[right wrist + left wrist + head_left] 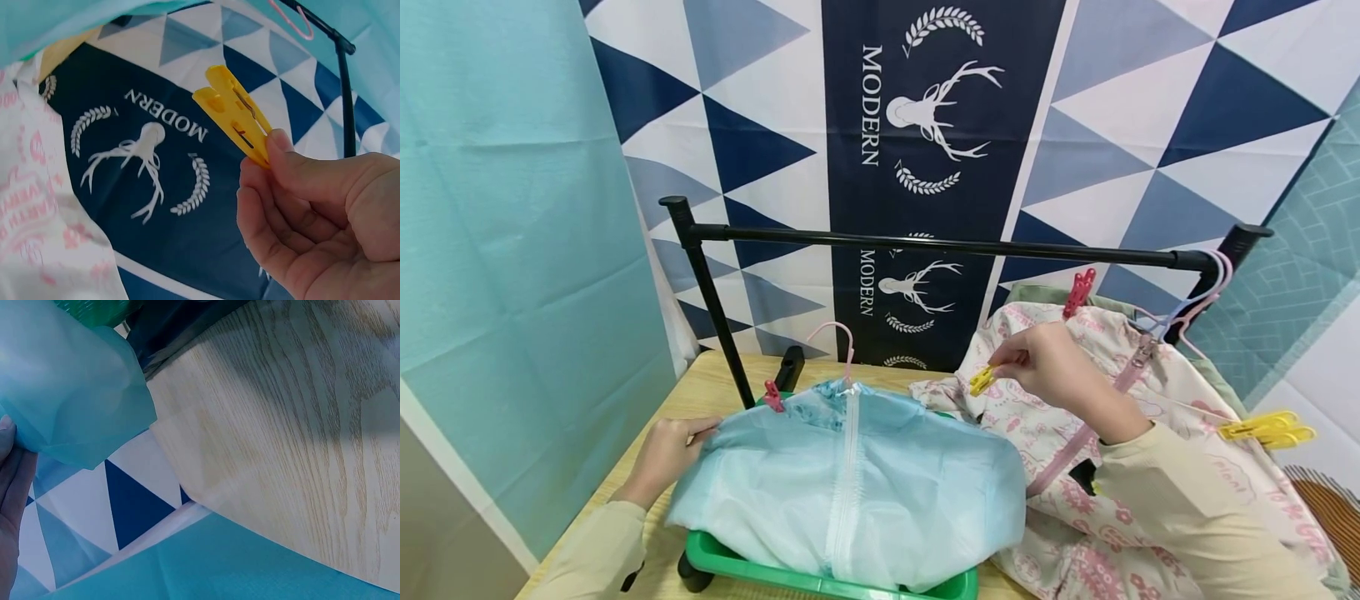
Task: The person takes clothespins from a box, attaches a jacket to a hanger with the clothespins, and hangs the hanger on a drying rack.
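A light blue zip-up jacket [775, 483] lies spread on a pink hanger [850, 342], with a red clothespin [772, 396] on its left shoulder. My left hand [664, 457] pinches the jacket's left edge between thumb and fingers; in the left wrist view only part of that hand [11, 494] shows beside the fabric [81, 406]. Thumb and forefinger of my right hand [1048, 367] pinch a yellow clothespin [981, 381], held above the jacket's right side. The right wrist view shows this clothespin [234, 112] tilted, its tip touching no cloth.
Under the jacket sits a green basket [737, 569] on the wooden table [700, 392]. A black rail [925, 243] crosses behind. At right hangs a pink-and-white printed jacket [1060, 492] with a red clothespin [1078, 292] and yellow clothespins [1270, 429].
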`<state>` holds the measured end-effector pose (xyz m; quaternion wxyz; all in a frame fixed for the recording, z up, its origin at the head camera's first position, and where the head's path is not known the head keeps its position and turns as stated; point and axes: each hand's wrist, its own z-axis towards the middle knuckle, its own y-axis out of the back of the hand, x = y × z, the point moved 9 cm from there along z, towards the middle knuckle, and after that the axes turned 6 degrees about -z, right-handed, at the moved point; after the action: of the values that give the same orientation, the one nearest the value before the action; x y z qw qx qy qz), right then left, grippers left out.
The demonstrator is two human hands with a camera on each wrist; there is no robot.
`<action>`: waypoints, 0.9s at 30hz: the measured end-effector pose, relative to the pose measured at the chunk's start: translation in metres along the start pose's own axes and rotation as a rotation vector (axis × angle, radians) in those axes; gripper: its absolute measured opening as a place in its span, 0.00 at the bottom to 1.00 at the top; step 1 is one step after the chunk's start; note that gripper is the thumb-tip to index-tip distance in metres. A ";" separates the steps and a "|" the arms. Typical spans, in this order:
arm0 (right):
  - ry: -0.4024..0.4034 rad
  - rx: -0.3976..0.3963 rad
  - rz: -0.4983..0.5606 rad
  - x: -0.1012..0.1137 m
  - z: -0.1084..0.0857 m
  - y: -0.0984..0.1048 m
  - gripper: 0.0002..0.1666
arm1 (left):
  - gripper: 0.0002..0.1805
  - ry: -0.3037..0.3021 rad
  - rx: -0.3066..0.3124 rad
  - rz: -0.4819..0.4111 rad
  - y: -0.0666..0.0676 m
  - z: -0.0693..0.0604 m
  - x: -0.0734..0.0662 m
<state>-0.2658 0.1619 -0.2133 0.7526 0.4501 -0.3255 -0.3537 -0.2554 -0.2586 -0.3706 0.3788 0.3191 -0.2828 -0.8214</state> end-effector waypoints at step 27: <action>0.107 0.132 0.073 0.025 0.007 -0.077 0.07 | 0.12 -0.035 -0.020 0.016 0.003 0.000 -0.004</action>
<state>-0.2764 0.1119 -0.2766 0.7499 0.5050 -0.3237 -0.2791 -0.2517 -0.2568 -0.3677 0.3835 0.2985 -0.2837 -0.8266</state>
